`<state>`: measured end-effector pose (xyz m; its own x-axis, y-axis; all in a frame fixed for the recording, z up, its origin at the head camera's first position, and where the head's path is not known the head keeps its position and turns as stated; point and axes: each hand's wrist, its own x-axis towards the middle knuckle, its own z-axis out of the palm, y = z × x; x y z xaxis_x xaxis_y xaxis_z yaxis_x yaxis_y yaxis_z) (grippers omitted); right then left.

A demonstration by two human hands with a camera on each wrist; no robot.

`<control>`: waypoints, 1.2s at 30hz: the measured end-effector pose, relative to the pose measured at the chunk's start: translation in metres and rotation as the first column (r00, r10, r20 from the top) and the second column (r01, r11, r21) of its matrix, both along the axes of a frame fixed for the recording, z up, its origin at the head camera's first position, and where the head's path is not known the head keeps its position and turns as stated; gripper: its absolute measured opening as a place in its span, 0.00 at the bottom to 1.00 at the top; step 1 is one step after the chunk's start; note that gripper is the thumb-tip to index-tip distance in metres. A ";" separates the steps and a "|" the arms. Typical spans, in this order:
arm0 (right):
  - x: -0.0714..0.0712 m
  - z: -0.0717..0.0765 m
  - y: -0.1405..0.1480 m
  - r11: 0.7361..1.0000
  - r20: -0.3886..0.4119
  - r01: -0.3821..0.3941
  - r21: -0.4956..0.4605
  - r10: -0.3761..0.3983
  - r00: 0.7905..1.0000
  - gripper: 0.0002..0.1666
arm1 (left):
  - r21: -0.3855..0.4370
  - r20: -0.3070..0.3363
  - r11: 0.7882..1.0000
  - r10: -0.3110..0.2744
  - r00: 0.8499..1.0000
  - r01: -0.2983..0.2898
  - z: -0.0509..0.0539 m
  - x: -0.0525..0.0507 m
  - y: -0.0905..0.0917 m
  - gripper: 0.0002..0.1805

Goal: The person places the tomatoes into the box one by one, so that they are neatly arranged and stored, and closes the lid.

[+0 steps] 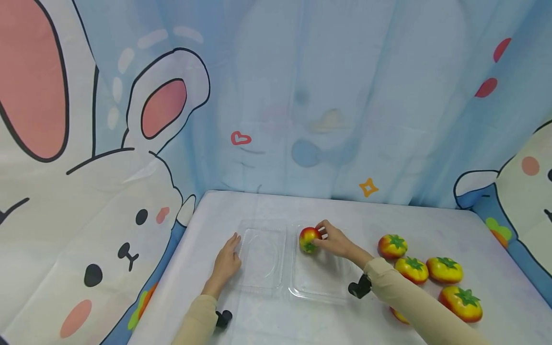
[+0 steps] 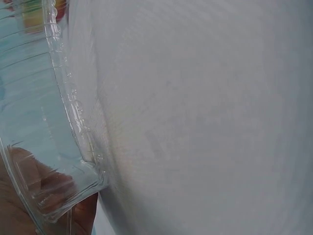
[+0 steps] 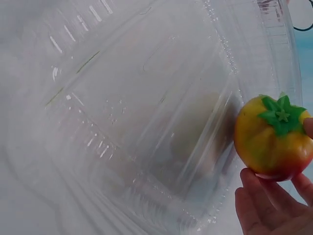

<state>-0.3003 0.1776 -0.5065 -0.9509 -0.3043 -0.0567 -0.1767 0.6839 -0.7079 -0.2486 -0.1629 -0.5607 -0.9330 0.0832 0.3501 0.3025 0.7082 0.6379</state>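
Right fingers (image 3: pixel 250 208) grip my round red-yellow fruit (image 1: pixel 308 239), probably light and stiff, by its sides at the clear plastic box's (image 1: pixel 316 282) far corner.

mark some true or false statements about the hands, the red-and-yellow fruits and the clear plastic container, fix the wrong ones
1. The right hand holds a round, green-topped red-and-yellow fruit. True.
2. The left hand is at the left edge of the clear plastic container. True.
3. The container is closed. False: it lies open.
4. The other fruits lie left of the container. False: the other fruits lie to its right on the white-covered table.
5. Both sleeves are beige. True.
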 end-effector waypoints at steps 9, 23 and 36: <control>-0.001 -0.003 -0.009 0.997 -0.017 0.073 0.001 -0.073 0.997 0.27 | 0.005 -0.009 1.000 -0.002 1.000 0.002 -0.002 0.000 0.000 0.29; 0.000 -0.001 -0.003 0.995 0.009 0.104 0.006 -0.104 0.995 0.32 | 0.020 -0.009 1.000 0.003 1.000 -0.003 0.000 0.001 0.000 0.28; -0.002 -0.001 -0.012 0.996 -0.153 0.083 0.027 -0.077 0.985 0.26 | 0.010 -0.010 1.000 0.006 1.000 -0.005 -0.002 -0.003 -0.001 0.28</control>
<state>-0.3023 0.1653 -0.5073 -0.9704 -0.2272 0.0815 -0.2242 0.7229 -0.6536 -0.2517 -0.1643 -0.5627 -0.9299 0.0746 0.3601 0.3049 0.7036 0.6418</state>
